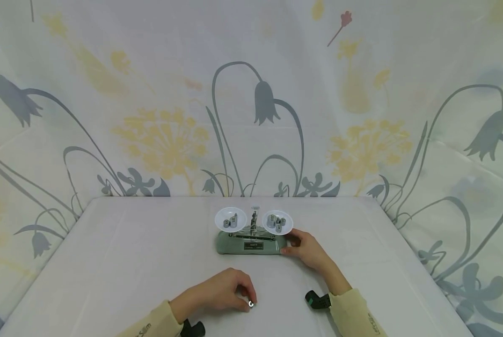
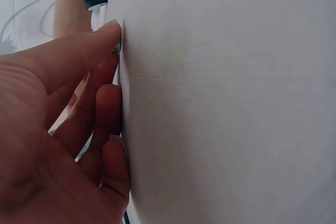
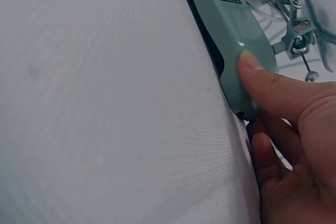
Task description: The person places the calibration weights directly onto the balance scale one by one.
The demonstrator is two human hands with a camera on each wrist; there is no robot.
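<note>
A green balance scale [image 1: 234, 247] stands toward the back of the table. Its left white pan [image 1: 220, 215] carries several small metal weights [image 1: 233, 222], and more weights [image 1: 272, 220] sit in the right white pan [image 1: 288, 219]. My right hand [image 1: 308, 251] grips the right end of the scale's base [image 3: 239, 30], the thumb lying on its front face and the other fingers behind. Nearer the front, my left hand [image 1: 223, 291] pinches a small shiny metal weight [image 1: 251, 304] at the tabletop. In the left wrist view, thumb and fingertips hide most of that weight [image 2: 117, 48].
A white cloth covers the table [image 1: 129, 262]. Behind it hangs a flower-printed curtain [image 1: 251, 140]. Black wrist devices [image 1: 317, 299] are worn beside both sleeves.
</note>
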